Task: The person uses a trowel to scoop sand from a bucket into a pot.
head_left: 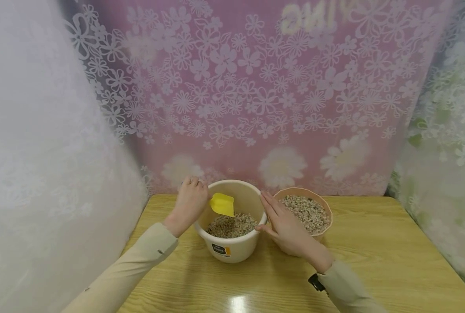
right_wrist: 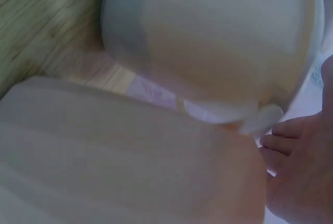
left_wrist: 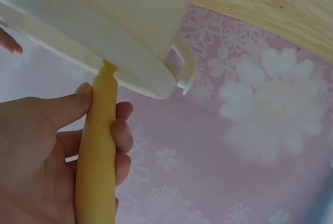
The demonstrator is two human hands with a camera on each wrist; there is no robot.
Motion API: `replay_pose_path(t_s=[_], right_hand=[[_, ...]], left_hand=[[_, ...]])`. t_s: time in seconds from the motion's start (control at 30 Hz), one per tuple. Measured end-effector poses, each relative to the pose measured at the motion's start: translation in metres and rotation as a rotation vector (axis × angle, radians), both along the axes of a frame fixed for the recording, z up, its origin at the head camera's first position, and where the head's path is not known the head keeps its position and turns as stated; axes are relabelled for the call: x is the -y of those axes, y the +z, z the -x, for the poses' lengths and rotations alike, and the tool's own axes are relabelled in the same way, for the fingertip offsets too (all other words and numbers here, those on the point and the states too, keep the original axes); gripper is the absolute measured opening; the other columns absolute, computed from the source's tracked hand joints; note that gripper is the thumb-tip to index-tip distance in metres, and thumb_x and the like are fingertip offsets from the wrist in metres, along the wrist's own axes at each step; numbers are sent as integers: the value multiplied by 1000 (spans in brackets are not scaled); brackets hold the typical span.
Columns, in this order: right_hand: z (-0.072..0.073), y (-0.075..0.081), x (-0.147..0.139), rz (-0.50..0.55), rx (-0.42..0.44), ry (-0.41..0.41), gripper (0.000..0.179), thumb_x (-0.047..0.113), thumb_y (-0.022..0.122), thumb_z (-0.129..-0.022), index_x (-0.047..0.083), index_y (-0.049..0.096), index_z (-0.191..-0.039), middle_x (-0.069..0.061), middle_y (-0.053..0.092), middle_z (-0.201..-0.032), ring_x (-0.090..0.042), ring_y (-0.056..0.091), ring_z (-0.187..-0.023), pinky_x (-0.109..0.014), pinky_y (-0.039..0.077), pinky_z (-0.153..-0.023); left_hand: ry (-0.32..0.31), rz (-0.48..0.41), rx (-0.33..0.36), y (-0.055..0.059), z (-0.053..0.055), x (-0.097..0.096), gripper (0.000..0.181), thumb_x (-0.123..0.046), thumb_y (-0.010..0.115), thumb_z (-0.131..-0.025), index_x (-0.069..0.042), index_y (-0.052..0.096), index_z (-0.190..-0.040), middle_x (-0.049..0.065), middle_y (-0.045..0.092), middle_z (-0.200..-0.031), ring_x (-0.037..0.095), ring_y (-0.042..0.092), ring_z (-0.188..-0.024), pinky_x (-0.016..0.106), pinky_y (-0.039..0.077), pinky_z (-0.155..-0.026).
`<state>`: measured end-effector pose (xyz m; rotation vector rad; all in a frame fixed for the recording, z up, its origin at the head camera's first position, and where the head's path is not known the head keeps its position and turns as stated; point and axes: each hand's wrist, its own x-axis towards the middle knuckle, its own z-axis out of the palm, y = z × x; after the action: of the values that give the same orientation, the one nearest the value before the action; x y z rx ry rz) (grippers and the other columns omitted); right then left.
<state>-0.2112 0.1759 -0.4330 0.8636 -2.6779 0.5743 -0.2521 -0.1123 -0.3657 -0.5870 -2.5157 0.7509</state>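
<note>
My left hand [head_left: 191, 199] grips the handle of a yellow plastic scoop [head_left: 222, 204], thumb on one side and fingers curled round the other in the left wrist view. The scoop's blade hangs inside a cream bucket [head_left: 242, 250], above a layer of mixed gravel-like grains [head_left: 232, 226]. At the bucket's right side, my right hand [head_left: 289, 226] rests on the rim, its fingers extended along it and its thumb nearer me. An orange-pink pot [head_left: 295, 190], filled close to its rim with similar grains [head_left: 304, 213], stands right of the bucket, partly behind that hand.
Both containers stand toward the back of a wooden table [head_left: 373, 256]. A pink flowered curtain [head_left: 255, 108] hangs right behind them, with pale curtains [head_left: 52, 152] at the sides. The bucket's handle fitting [left_wrist: 184, 65] sticks out below its rim.
</note>
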Motion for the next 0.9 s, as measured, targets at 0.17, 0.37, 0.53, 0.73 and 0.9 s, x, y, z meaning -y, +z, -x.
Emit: replay_pose_path(t_s=[0.17, 0.37, 0.53, 0.73, 0.9], right_hand=[[0, -5, 10, -14, 45, -21, 85, 53, 55, -100, 3, 22, -160, -15, 18, -168, -37, 25, -151, -58, 26, -117], [-1, -6, 10, -29, 73, -6, 89, 54, 56, -99, 3, 18, -161, -13, 10, -169, -36, 20, -152, -56, 21, -119], [0, -4, 8, -52, 86, 10, 97, 63, 55, -96, 6, 13, -162, -11, 6, -170, -32, 15, -154, -54, 21, -119], [1, -4, 7, -62, 82, 18, 99, 66, 52, -95, 5, 12, -162, -13, 6, -170, -33, 14, -154, -54, 22, -119], [3, -5, 8, -57, 61, 24, 99, 65, 54, -95, 3, 13, -162, -15, 8, -169, -36, 18, -153, -54, 23, -119]], left_hand=[[27, 225, 44, -6, 1, -14, 21, -25, 66, -100, -13, 67, -82, -1, 67, -80, 18, 52, -82, 33, 37, -83], [78, 386, 137, -21, 5, -26, 20, -33, 67, -98, -20, 69, -84, -5, 66, -76, 17, 49, -80, 35, 34, -87], [106, 451, 136, -30, 10, -30, 21, -30, 63, -101, -22, 70, -84, -4, 69, -80, 17, 51, -77, 36, 34, -87], [94, 427, 122, -35, 20, -33, 31, -29, 65, -100, -20, 61, -71, -3, 57, -66, 17, 40, -70, 34, 31, -79], [43, 336, 118, -40, 29, -36, 39, -24, 67, -99, -18, 54, -63, -3, 51, -59, 18, 35, -67, 34, 28, -77]])
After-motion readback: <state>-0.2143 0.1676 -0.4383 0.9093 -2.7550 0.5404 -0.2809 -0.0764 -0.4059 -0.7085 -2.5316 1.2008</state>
